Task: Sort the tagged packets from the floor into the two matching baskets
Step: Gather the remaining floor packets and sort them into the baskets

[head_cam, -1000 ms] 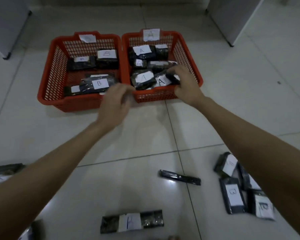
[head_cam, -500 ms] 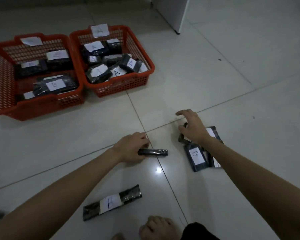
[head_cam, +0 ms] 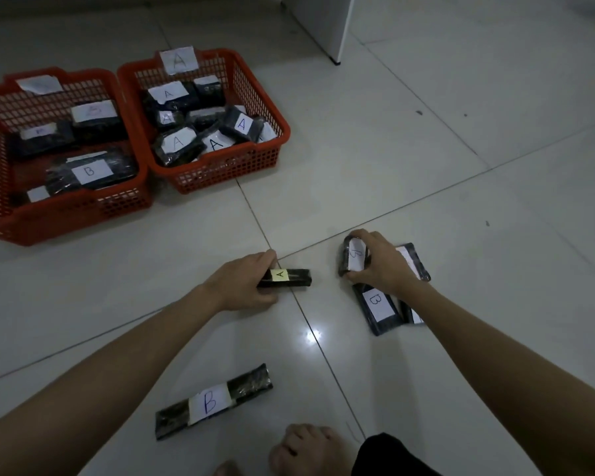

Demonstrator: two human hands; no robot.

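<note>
- A packet [head_cam: 287, 278]: slim dark bar with a yellow tag marked A, low on the floor tile [head_cam: 375, 173] just left of the tile joint. Long axis runs left-right across the view.
- Left hand [head_cam: 243, 286] grips its left end, fingers curled over the top and thumb underneath; the right end sticks out free.
- B packet [head_cam: 353, 257]: tipped up on edge, white tag facing the camera, just right of the A packet but not touching it. Right hand [head_cam: 378, 266] wraps it from the right, fingers curled around its top.
- More packets lie under and beside the right hand: flat B packet [head_cam: 378, 309] nearest the wrist, at least one more half hidden behind.
- Long B packet [head_cam: 213, 401] lies well apart, near the person's foot [head_cam: 306, 448], untouched.
- A basket [head_cam: 220, 173] and B basket [head_cam: 66, 214] sit up and left of both hands, side by side, touching. A is the right one, B the left.
- Key relation: grips look crossed. Left hand has A, whose basket is on the right; right hand has B, whose basket is farther left.
- Judgement: the right arm has the longer reach, over the A basket, and may cross the left.
</note>
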